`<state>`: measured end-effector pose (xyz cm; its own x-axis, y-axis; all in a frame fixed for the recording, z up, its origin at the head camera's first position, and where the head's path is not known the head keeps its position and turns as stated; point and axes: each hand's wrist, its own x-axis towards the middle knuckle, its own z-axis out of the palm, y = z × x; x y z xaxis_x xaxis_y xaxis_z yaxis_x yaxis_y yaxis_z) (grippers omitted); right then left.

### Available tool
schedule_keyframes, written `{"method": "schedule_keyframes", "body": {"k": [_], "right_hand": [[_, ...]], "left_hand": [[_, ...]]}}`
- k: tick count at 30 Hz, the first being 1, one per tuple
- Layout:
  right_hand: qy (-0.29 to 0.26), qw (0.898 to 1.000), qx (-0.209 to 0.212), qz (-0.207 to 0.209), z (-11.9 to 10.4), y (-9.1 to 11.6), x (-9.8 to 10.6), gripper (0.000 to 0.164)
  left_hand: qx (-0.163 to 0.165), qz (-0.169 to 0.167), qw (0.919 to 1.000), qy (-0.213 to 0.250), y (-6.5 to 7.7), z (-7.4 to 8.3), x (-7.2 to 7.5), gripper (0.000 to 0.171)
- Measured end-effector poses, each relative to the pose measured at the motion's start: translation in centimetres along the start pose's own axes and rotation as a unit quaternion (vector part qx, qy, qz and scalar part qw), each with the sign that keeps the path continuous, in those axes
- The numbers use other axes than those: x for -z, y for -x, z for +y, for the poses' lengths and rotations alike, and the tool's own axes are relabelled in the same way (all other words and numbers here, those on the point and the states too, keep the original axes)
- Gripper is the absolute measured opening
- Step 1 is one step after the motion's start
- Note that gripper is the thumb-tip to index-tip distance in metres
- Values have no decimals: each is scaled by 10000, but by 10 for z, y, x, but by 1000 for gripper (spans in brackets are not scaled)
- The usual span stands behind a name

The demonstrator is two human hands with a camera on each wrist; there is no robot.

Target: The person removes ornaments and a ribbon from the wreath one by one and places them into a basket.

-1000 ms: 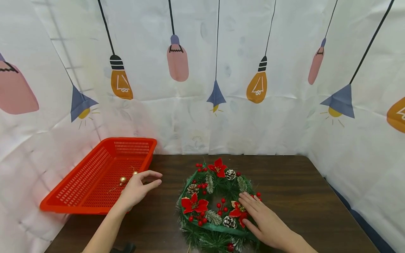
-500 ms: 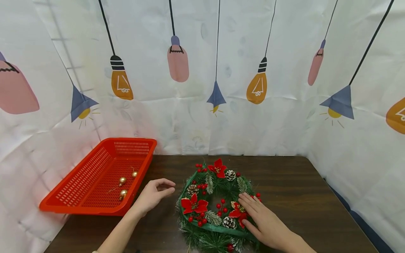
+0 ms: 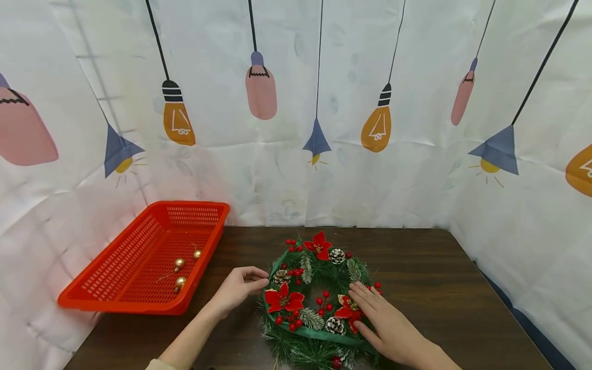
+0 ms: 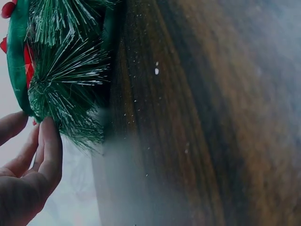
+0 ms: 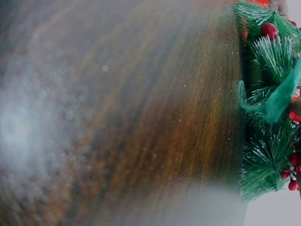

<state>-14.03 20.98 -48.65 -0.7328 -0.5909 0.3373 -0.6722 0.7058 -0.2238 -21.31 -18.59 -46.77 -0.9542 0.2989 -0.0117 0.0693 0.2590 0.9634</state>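
A green wreath (image 3: pixel 310 350) with red poinsettias (image 3: pixel 283 299), pine cones (image 3: pixel 335 325) and red berries lies on the dark wooden table. My left hand (image 3: pixel 237 290) is at its left edge, thumb and fingertips on either side of the green ribbon (image 4: pixel 18 70), pinching it. Bent fingers (image 4: pixel 51 150) show there in the left wrist view. My right hand (image 3: pixel 386 329) rests with straight fingers on the right side of the wreath, partly covering a poinsettia. Its fingers are mostly out of the right wrist view, where ribbon (image 5: pixel 278 100) and pine needles show.
A red plastic basket (image 3: pixel 125 307) stands at the left of the table (image 3: pixel 435 288). Inside lie a few gold baubles (image 3: pixel 179 263) on wire stems. A white curtain (image 3: pixel 287 174) printed with hanging lamps rises behind the table and along both sides.
My left hand has moved right, from beside the basket to the wreath's left edge, uncovering the gold baubles. The right hand has stayed in place on the wreath.
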Motion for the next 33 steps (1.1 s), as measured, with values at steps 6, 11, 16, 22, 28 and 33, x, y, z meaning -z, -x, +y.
{"method": "schedule_keyframes", "body": {"k": [6, 11, 16, 22, 28, 33], "right_hand": [[-19, 10000, -14, 15, 1, 1, 0, 62], [-4, 10000, 30, 40, 1, 1, 0, 61], [3, 9999, 73, 73, 0, 1, 0, 61], [0, 10000, 54, 60, -1, 1, 0, 61], [24, 10000, 15, 35, -1, 0, 1, 61], [13, 10000, 15, 11, -1, 0, 1, 61]], "left_hand": [[47, -47, 10000, -43, -1, 3, -3, 26], [17, -73, 10000, -64, -2, 4, -3, 27], [-54, -66, 10000, 7, -4, 4, -2, 25], [-95, 3, 9999, 101, -3, 5, -2, 21], [-134, 291, 9995, 55, -2, 6, -4, 17], [-38, 503, 9986, 175, -2, 7, -4, 19]]}}
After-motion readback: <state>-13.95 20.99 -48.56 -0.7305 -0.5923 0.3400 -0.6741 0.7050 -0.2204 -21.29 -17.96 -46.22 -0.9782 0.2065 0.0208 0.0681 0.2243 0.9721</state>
